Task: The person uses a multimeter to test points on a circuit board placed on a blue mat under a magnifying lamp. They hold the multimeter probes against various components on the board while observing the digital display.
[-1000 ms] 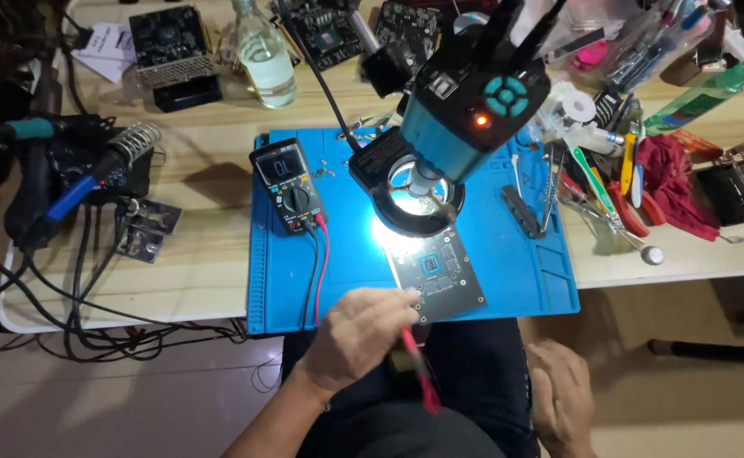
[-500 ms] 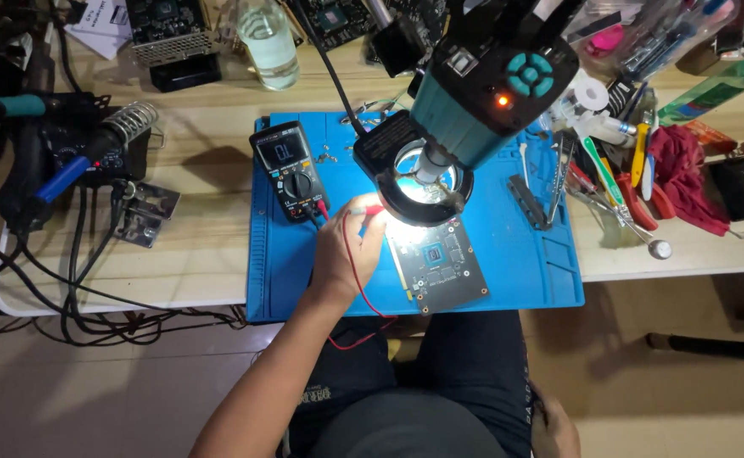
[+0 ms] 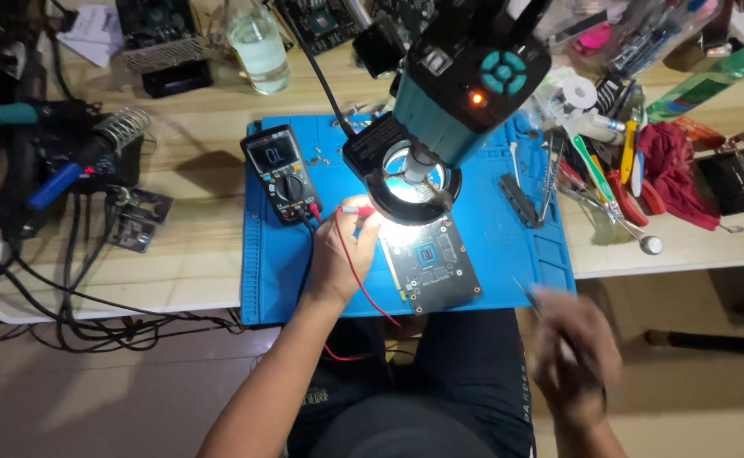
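Note:
My left hand (image 3: 342, 254) rests on the blue mat (image 3: 516, 254) and pinches a red test probe (image 3: 357, 209). The probe's tip lies at the lit edge of the dark circuit board (image 3: 436, 265), under the microscope's ring light (image 3: 410, 182). Its red lead (image 3: 363, 284) runs back across my wrist to the black multimeter (image 3: 283, 174) just to the left. My right hand (image 3: 571, 352) is blurred in front of the table edge, off the mat. It is closed around a thin dark tool (image 3: 526, 297) that points up towards the mat.
The teal microscope head (image 3: 465, 85) overhangs the mat. A soldering iron stand (image 3: 122, 131) and tangled cables (image 3: 75, 297) lie to the left. A clear bottle (image 3: 257, 47) stands at the back. Tweezers, screwdrivers and a red cloth (image 3: 677, 174) crowd the right side.
My left hand has gone from my lap up onto the mat, carrying the red probe to the board's edge. My right hand has lifted and moved towards the table.

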